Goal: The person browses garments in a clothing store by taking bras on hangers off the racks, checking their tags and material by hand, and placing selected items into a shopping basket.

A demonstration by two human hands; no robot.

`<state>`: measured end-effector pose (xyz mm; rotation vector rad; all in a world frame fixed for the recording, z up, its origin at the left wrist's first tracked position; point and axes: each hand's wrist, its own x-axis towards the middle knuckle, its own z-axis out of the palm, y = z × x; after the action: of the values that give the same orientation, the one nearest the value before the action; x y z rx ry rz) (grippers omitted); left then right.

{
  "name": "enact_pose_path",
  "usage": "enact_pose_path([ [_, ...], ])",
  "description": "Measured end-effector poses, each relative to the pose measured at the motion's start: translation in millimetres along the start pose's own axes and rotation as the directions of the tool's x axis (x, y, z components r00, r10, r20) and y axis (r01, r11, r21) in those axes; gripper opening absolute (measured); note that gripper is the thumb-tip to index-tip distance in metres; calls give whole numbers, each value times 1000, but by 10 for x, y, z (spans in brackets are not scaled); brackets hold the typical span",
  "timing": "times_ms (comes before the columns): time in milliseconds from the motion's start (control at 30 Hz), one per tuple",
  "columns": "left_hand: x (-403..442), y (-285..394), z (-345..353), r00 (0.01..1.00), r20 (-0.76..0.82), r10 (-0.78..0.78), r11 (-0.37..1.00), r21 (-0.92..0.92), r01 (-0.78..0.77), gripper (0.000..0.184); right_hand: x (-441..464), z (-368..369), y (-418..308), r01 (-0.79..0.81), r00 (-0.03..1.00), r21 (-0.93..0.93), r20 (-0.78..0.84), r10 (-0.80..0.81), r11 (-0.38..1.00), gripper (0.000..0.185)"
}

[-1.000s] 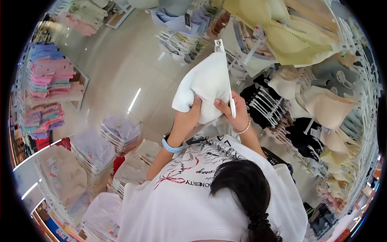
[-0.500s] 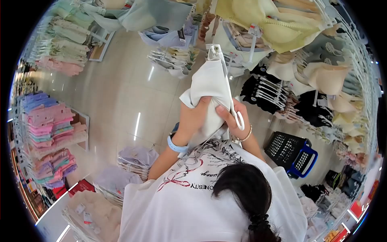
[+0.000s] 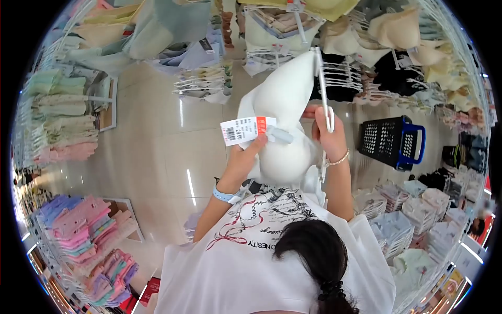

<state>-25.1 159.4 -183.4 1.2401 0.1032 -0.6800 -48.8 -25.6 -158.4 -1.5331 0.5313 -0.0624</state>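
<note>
Head view shows a price tag (image 3: 238, 132) with a barcode and "29.00", its thumb-side corner pinched by the left hand (image 3: 243, 159) over a white bra (image 3: 282, 159) held before the chest. At the white hanger (image 3: 322, 78), the right hand's (image 3: 332, 137) grip cannot be told; rightward stands a black-and-blue basket (image 3: 384, 137), its contents unclear.

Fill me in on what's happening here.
In a clothes shop, a person in a white T-shirt handles a white bra on a white hanger. The left hand holds its price tag, reading 29.00; the right hand is at the hanger. A black and blue basket is off to the right.
</note>
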Motion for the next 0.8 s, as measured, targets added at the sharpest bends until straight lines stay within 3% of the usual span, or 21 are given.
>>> enact_pose_path([
  [67, -15, 20, 25, 998, -53, 43, 998, -42, -46, 24, -55, -144, 129, 69, 998, -33, 16, -68, 997, 24],
  [133, -3, 35, 55, 992, -81, 92, 991, -93, -99, 24, -134, -197, 305, 184, 959, 316, 148, -240, 931, 27],
  [167, 20, 37, 87, 992, -82, 94, 991, -92, -101, 24, -179, -235, 372, 8, 951, 436, 276, -142, 900, 34],
  [300, 133, 31, 356, 975, -150, 163, 978, -106, -180, 23, -267, -22, 400, 94, 919, 455, 303, -253, 886, 41],
  [400, 86, 77, 529, 963, -201, 177, 981, -36, -188, 23, -241, -73, 356, 42, 946, 343, 288, -148, 938, 47],
  [467, 88, 143, 529, 941, -127, 313, 946, 131, -297, 19, -180, -166, 200, -16, 958, 167, 286, -33, 986, 46],
  [500, 65, 205, 542, 930, -182, 320, 927, 264, -267, 24, -117, -259, 291, 64, 958, 134, 271, -99, 989, 45],
  [533, 77, 199, 511, 927, -187, 324, 926, 266, -270, 24, -71, -353, 255, 66, 955, 135, 277, -102, 989, 45],
  [600, 106, 161, 408, 768, -396, 503, 861, 155, -484, 32, 1, -521, 154, 182, 923, 146, 315, -220, 972, 44],
  [633, 117, 189, 363, 768, -402, 499, 863, 158, -479, 32, 36, -576, 148, 132, 927, 186, 326, -188, 974, 44],
  [700, 138, 289, 333, 560, -372, 740, 649, 173, -741, 36, 119, -704, 96, 152, 901, 177, 380, -210, 972, 44],
  [733, 92, 354, 385, 561, -374, 738, 651, 175, -739, 36, 140, -748, 75, 181, 872, 167, 429, -237, 969, 45],
  [800, -25, 505, 514, 820, -8, 572, 820, 28, -571, 32, 127, -757, 49, 177, 873, 176, 426, -237, 968, 47],
])
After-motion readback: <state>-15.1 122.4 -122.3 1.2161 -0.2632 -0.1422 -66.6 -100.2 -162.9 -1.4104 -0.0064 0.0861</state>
